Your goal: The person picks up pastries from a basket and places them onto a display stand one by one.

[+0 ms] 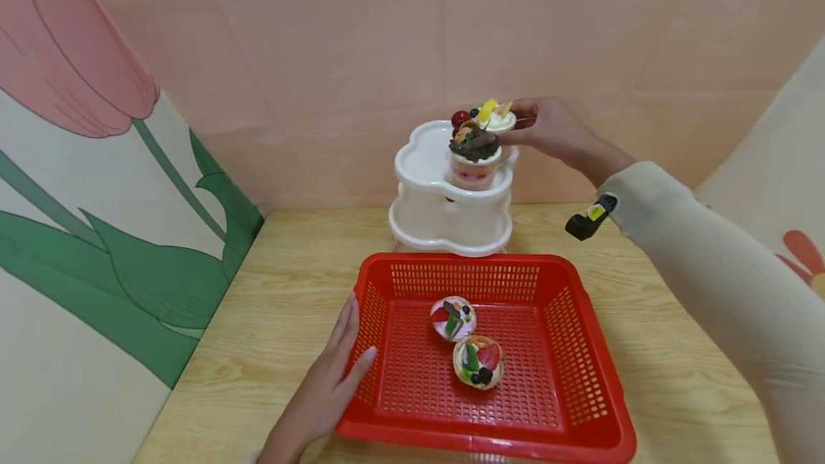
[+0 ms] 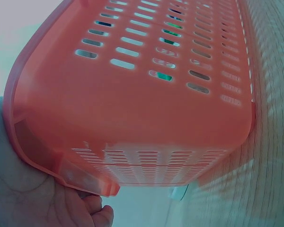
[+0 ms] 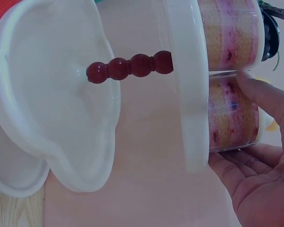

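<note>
My right hand [image 1: 548, 124] grips a clear dessert cup [image 3: 232, 113] with layers of cake and cream on the top tier of a white tiered stand [image 1: 419, 156]. Its thumb lies on one side of the cup and its fingers on the other; the cup's base is right at the tier. Beside it stands a second dessert cup [image 1: 473, 163] topped with dark chocolate pieces. My left hand [image 1: 325, 378] holds the left rim of a red plastic basket [image 1: 483, 442], thumb over the inner side. Inside the basket sit two fruit tarts, one pink-creamed tart [image 1: 453, 319] and one pale-creamed tart [image 1: 478, 362].
The stand's lower tier [image 1: 451, 243] rises just behind the basket's far rim. Dark red beaded posts [image 3: 141, 65] join the tiers. A wooden table [image 1: 290, 285] carries everything, with a pink backdrop [image 1: 322, 70] behind and a tulip-printed panel [image 1: 129, 235] at left.
</note>
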`<action>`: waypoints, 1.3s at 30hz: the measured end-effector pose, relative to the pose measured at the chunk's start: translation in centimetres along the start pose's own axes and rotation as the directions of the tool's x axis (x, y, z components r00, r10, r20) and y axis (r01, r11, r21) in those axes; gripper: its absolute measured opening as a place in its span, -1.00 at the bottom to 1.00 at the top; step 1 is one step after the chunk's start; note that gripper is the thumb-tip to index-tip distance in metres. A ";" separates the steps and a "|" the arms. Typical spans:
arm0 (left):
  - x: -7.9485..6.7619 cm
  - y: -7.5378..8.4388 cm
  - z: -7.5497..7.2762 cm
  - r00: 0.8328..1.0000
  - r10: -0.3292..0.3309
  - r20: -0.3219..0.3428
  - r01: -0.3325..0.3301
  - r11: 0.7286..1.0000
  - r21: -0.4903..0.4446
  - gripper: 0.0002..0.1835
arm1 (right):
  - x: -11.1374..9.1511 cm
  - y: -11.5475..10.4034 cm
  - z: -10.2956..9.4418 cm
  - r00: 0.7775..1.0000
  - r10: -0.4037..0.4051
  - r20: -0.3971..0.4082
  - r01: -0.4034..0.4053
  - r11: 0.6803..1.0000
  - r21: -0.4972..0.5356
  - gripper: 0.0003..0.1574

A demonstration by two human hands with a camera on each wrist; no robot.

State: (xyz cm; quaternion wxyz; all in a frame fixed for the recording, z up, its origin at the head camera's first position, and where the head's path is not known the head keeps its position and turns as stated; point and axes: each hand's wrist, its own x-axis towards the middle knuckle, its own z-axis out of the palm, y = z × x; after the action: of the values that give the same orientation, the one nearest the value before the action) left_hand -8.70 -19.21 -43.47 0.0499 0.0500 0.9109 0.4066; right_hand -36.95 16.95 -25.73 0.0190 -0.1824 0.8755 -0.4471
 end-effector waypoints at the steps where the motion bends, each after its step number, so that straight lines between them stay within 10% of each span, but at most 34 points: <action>1: 0.0 0.0 0.0 1.000 -0.001 0.000 0.001 1.000 -0.001 -0.16 | 0.0 0.0 0.0 1.000 -0.001 0.003 0.001 1.000 0.009 -0.29; 16: -0.1 -0.3 0.1 0.996 0.086 -0.024 -0.085 0.996 0.014 -0.17 | -0.4 0.6 -0.4 0.998 -0.006 0.055 0.005 1.000 0.014 -0.30; 39: 1.0 -0.4 0.1 1.000 0.019 0.022 -0.019 1.000 0.005 -0.13 | -5.7 2.0 -2.2 1.000 0.028 0.008 -0.028 0.999 -0.028 -0.07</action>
State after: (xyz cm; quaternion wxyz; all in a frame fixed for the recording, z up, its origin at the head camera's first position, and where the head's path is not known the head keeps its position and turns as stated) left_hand -9.67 -19.24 -43.86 0.0560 0.0633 0.9108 0.4042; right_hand -32.64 21.59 -26.73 0.0264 -0.1723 0.8841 -0.4336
